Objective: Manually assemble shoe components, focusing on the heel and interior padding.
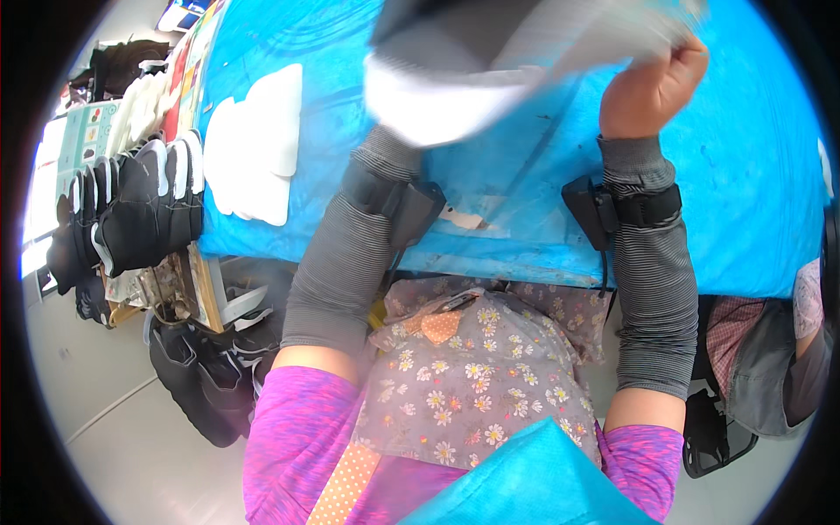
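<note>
A dark grey and white piece, apparently a shoe upper, is raised over the table and smeared by motion. My left forearm reaches up beneath its white edge, which hides my left hand and its fingers. Farther right, my right hand is closed, its fingers bent together at the end of a pale grey strip. This strip stretches across from the dark piece and is too blurred for its kind to show. White flat pieces shaped like insoles lie overlapping on the table, left of my left forearm.
A blue sheet covers the table; a torn pale scrap is on it near the front edge. Black shoe uppers with white lining stand in a row at the left. More black pieces hang below. Another person sits at the right.
</note>
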{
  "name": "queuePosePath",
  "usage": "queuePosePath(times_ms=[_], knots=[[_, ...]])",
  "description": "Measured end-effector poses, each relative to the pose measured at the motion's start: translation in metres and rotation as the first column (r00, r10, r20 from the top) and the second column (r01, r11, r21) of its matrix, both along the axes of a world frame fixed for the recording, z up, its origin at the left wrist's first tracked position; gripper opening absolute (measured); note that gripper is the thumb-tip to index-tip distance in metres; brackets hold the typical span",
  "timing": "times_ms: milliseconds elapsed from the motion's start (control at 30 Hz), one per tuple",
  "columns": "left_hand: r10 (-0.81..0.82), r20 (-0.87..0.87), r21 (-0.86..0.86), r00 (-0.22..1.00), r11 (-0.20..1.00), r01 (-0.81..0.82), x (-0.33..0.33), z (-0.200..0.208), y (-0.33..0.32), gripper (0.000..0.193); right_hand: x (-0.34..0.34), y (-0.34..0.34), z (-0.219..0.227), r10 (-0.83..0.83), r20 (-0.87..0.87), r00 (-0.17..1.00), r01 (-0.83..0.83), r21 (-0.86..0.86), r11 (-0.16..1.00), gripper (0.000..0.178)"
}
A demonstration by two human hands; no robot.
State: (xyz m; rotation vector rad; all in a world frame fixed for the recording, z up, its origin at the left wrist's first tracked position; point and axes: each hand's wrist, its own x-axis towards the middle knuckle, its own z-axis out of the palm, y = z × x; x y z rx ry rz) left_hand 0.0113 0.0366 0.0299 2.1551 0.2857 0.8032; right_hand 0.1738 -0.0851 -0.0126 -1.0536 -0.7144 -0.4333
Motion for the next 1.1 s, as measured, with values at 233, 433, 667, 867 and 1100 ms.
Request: queuePosePath(times_ms=[233,433,667,867,1100], knots=[[0.345,0.238,-0.074,0.908,0.939,-0.337,-0.008,-0.009,0.03,0.025,-0.055,-0.005,0.038,0.253,0.577,0.777,0.16,-0.569,0.806,0.011],[0.244,0.508,-0.067,0.826,0.967,-0.244,-0.028,0.026,0.023,0.022,-0.084,-0.006,0.058,0.436,0.304,0.847,-0.366,-0.262,0.893,0.027],[-0.098,0.152,-0.547,0.983,0.821,0.167,-0.014,0.022,0.012,0.039,-0.096,0.001,0.067,0.479,-0.088,0.874,-0.469,-0.417,0.779,0.029],[-0.315,0.211,-0.398,0.925,0.837,0.376,-0.01,0.012,-0.003,0.076,-0.079,0.016,0.056,0.165,0.023,0.986,-0.146,-0.353,0.924,0.022],[-0.212,0.158,-0.106,0.964,0.967,0.23,-0.005,0.009,-0.012,0.069,-0.062,0.004,0.053,0.033,0.25,0.968,0.062,-0.363,0.93,0.035]])
